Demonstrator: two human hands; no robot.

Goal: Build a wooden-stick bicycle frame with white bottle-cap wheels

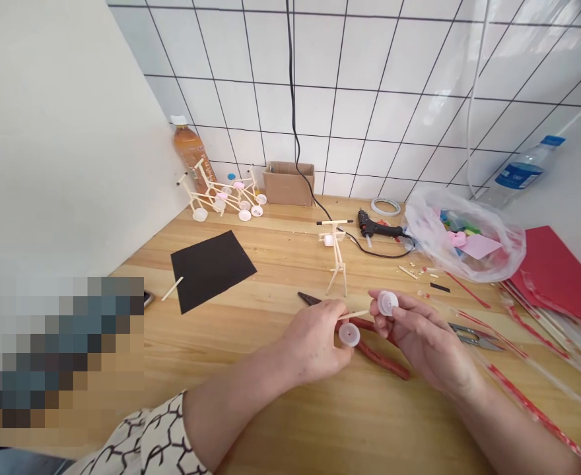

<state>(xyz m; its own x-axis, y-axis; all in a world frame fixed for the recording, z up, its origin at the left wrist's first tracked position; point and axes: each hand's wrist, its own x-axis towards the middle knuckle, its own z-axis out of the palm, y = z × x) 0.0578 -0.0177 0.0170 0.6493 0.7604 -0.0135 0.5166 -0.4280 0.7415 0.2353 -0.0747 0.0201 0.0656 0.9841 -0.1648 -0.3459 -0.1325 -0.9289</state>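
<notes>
My left hand (317, 340) is closed on a thin pale stick (356, 315), which points toward my right hand. A white plastic wheel (349, 334) sits at the fingers of that same hand. Between thumb and fingers, my right hand (426, 336) pinches another white wheel (387, 303). Red-handled pliers (382, 359) lie on the table beneath and between both hands. Just beyond them is a small frame of pale sticks (339, 254) with dark tips on its crossbar.
Several stick models with white wheels (244, 214) stand at the back left. A black sheet (214, 269) lies left. Behind the frame are a glue gun (377, 227) and a plastic bag (469, 244). Scissors (476, 336) and red strips (533, 402) lie right.
</notes>
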